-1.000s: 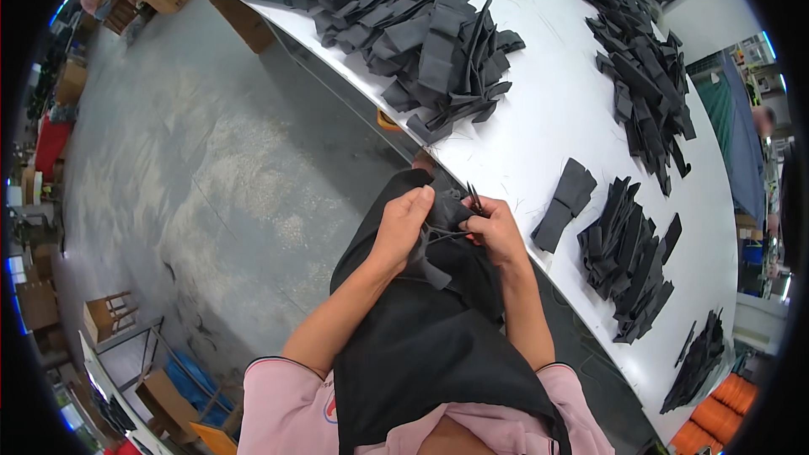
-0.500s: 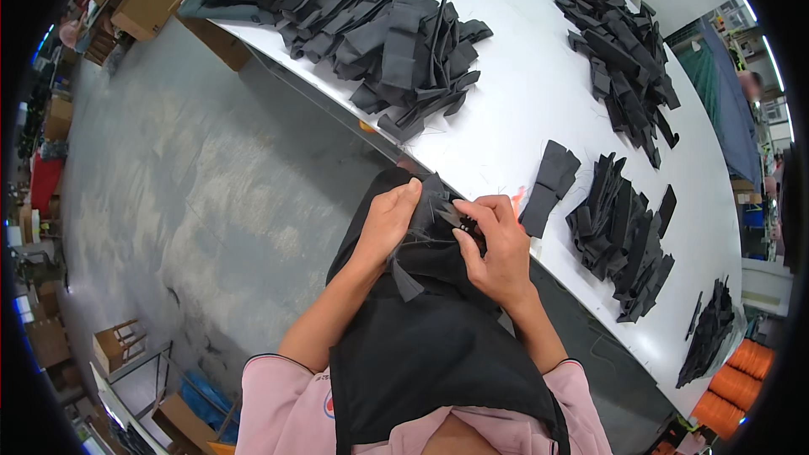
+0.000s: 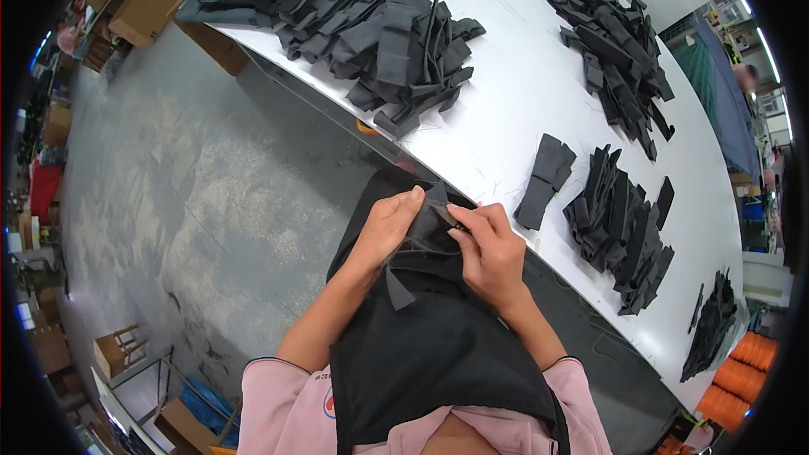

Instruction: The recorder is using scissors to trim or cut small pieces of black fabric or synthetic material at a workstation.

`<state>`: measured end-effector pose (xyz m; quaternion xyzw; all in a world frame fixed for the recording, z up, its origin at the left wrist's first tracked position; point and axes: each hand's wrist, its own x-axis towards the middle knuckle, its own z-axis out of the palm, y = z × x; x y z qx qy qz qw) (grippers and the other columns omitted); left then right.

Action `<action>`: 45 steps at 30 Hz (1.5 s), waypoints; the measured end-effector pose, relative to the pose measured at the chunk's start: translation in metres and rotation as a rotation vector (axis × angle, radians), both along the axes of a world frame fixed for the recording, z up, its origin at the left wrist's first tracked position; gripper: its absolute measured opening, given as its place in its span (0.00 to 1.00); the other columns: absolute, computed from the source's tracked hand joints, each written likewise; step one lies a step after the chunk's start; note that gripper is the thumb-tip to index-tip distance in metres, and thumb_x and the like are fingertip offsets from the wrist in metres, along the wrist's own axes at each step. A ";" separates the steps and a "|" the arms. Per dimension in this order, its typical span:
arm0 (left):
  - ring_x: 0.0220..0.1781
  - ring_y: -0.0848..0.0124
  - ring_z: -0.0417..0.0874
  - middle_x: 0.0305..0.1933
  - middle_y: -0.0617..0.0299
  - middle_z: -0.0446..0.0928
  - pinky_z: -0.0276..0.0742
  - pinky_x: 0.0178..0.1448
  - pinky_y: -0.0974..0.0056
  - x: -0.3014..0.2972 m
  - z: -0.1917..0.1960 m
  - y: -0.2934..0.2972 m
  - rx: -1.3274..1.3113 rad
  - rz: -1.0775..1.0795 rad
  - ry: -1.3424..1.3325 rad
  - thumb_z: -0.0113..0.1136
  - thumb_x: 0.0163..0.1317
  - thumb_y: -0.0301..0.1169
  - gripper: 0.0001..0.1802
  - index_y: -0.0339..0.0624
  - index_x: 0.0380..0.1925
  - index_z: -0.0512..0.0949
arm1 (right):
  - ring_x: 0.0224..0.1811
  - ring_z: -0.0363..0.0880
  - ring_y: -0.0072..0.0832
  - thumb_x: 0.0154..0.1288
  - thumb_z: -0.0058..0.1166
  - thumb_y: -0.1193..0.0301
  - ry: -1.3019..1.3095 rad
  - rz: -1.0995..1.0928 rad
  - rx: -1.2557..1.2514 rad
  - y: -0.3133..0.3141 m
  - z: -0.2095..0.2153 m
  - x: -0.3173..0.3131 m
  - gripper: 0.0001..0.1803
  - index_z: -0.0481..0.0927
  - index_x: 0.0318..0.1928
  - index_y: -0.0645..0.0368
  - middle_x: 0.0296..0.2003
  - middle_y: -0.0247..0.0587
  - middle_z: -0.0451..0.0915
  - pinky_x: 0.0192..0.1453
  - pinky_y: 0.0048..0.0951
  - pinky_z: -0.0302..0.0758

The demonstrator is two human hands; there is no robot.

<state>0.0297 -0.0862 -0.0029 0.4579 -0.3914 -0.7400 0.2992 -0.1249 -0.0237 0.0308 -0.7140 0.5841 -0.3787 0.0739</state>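
Note:
Over my lap, my left hand [image 3: 388,226] pinches a dark grey fabric strip [image 3: 399,288], thumb on top. One end of the strip hangs down over my black apron [image 3: 438,337]. My right hand [image 3: 492,254] is closed round small thread snips [image 3: 445,216], their pale blades pointing left against the cloth close to my left thumb. Most of the snips' body is hidden by my fingers. Just beyond my right hand, a separate folded grey strip [image 3: 543,181] lies near the table edge.
A white table [image 3: 497,109] runs diagonally in front of me, with loose thread bits on it. It bears a big heap of grey strips [image 3: 392,50], a far right heap [image 3: 619,59] and a nearer bundle [image 3: 619,232]. Orange spools [image 3: 731,379] stand at the right.
My right hand has closed its fingers more and shifted slightly left and down with the snips. An orange bit beside it is now mostly hidden. My left hand keeps its pinch.

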 end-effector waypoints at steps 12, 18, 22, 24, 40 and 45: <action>0.29 0.83 0.73 0.29 0.70 0.77 0.70 0.35 0.74 0.005 0.001 -0.006 0.188 -0.129 0.005 0.51 0.70 0.43 0.19 0.39 0.30 0.77 | 0.32 0.75 0.31 0.46 0.62 0.79 0.118 0.252 0.008 -0.015 0.024 -0.026 0.15 0.81 0.38 0.57 0.31 0.32 0.77 0.36 0.31 0.71; 0.31 0.81 0.74 0.31 0.67 0.78 0.71 0.38 0.73 0.005 0.000 -0.005 0.212 -0.167 0.063 0.50 0.70 0.45 0.21 0.37 0.33 0.79 | 0.33 0.75 0.31 0.44 0.61 0.77 0.304 0.383 0.006 -0.019 0.034 -0.031 0.15 0.81 0.38 0.55 0.32 0.32 0.78 0.34 0.30 0.70; 0.31 0.82 0.75 0.32 0.68 0.79 0.72 0.37 0.73 0.005 0.002 -0.007 0.228 -0.193 0.068 0.51 0.69 0.44 0.20 0.37 0.34 0.79 | 0.34 0.76 0.31 0.46 0.57 0.77 0.383 0.457 0.006 -0.017 0.039 -0.033 0.15 0.80 0.38 0.55 0.33 0.32 0.78 0.33 0.29 0.71; 0.31 0.83 0.75 0.32 0.69 0.79 0.73 0.36 0.74 0.005 0.004 -0.007 0.227 -0.213 0.065 0.52 0.69 0.43 0.19 0.37 0.34 0.79 | 0.34 0.77 0.31 0.45 0.58 0.78 0.399 0.475 0.012 -0.016 0.039 -0.033 0.15 0.80 0.39 0.56 0.33 0.32 0.78 0.33 0.28 0.72; 0.30 0.82 0.75 0.31 0.67 0.78 0.72 0.37 0.74 0.002 -0.002 -0.004 0.226 -0.324 0.068 0.53 0.69 0.44 0.20 0.36 0.33 0.78 | 0.31 0.73 0.19 0.55 0.58 0.81 -1.158 0.356 0.778 -0.002 0.005 -0.045 0.13 0.79 0.43 0.65 0.34 0.30 0.72 0.34 0.19 0.70; 0.30 0.82 0.75 0.30 0.67 0.78 0.73 0.37 0.73 0.002 -0.003 -0.007 0.298 -0.323 0.078 0.53 0.68 0.45 0.20 0.37 0.32 0.78 | 0.28 0.75 0.32 0.47 0.63 0.77 -0.079 0.340 0.383 -0.003 0.029 -0.041 0.16 0.80 0.40 0.57 0.30 0.36 0.73 0.31 0.29 0.70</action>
